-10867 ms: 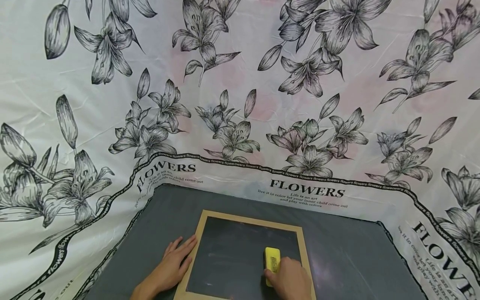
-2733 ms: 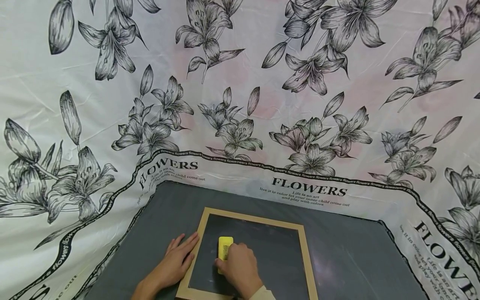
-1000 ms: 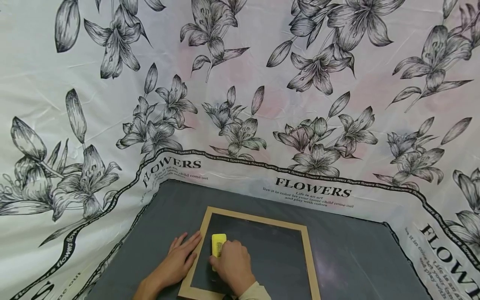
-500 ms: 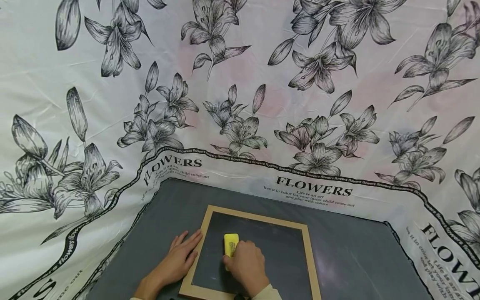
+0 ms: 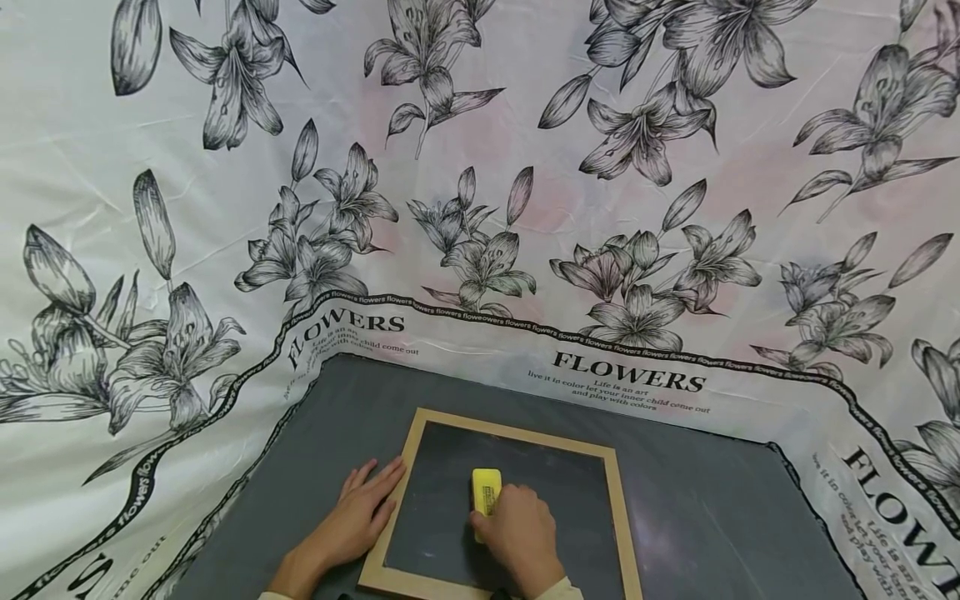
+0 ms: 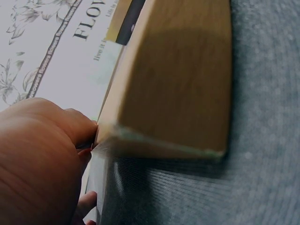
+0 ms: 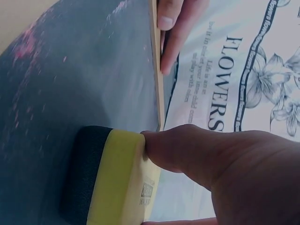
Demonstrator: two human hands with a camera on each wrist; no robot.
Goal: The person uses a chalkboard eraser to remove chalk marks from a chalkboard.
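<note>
A small chalkboard (image 5: 431,533) with a pale wooden frame (image 5: 517,432) lies flat on the grey table. My right hand (image 5: 521,529) grips a yellow board eraser (image 5: 486,490) near the middle of the dark surface. In the right wrist view the thumb presses along one side of the eraser (image 7: 117,178), and its black felt face sits down on the board. My left hand (image 5: 348,521) rests with extended fingers against the left side of the frame. Close up in the left wrist view, a frame corner (image 6: 176,84) stands beside that hand. Faint pinkish and whitish smudges (image 7: 28,47) mark the board.
A grey tabletop (image 5: 712,517) surrounds the board on its far and right sides. Behind and beside it hangs a white cloth (image 5: 480,250) printed with black lilies and the word FLOWERS.
Over the last second the right hand has slid the eraser rightward from near the left frame side to mid-board. Earlier it was by the right side. The left hand keeps its place.
</note>
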